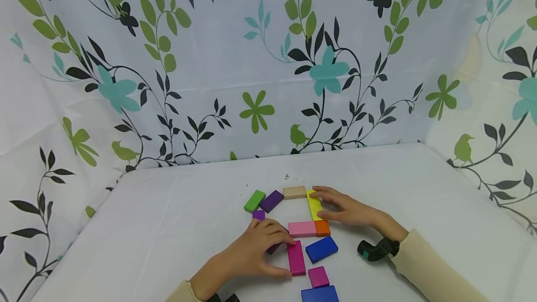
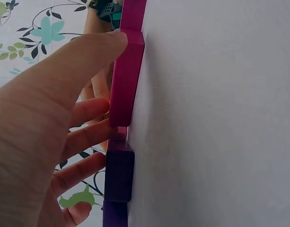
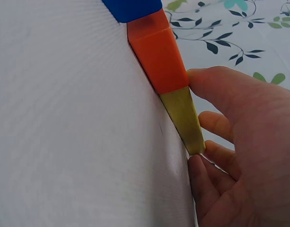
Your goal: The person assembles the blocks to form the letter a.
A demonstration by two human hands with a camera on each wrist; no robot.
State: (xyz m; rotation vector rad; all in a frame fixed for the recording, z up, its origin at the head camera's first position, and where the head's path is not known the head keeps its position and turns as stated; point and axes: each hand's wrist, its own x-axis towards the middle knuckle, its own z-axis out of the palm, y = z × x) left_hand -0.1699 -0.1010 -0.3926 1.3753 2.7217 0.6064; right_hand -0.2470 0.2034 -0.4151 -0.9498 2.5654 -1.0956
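Note:
In the head view, my left hand point(image 1: 256, 248) spans a long magenta block point(image 1: 296, 258) lying flat on the table, thumb at its near end and a fingertip at its far end. The left wrist view shows the thumb on the end of that magenta block point(image 2: 126, 80). My right hand point(image 1: 350, 206) holds a yellow block point(image 1: 314, 206) by its two ends. An orange block point(image 1: 322, 228) touches the yellow one's near end, beside a pink block point(image 1: 302, 229). Under my left fingers, a dark purple block point(image 1: 273, 248) is partly hidden.
A beige block point(image 1: 294, 193), purple block point(image 1: 271, 201), green block point(image 1: 254, 201) and small violet block point(image 1: 258, 215) curve round the far left. Nearer are a blue block point(image 1: 321, 249), short magenta block point(image 1: 318, 277) and another blue block point(image 1: 320, 294). Patterned cloth point(image 1: 209, 73) hangs behind the white table point(image 1: 189, 209).

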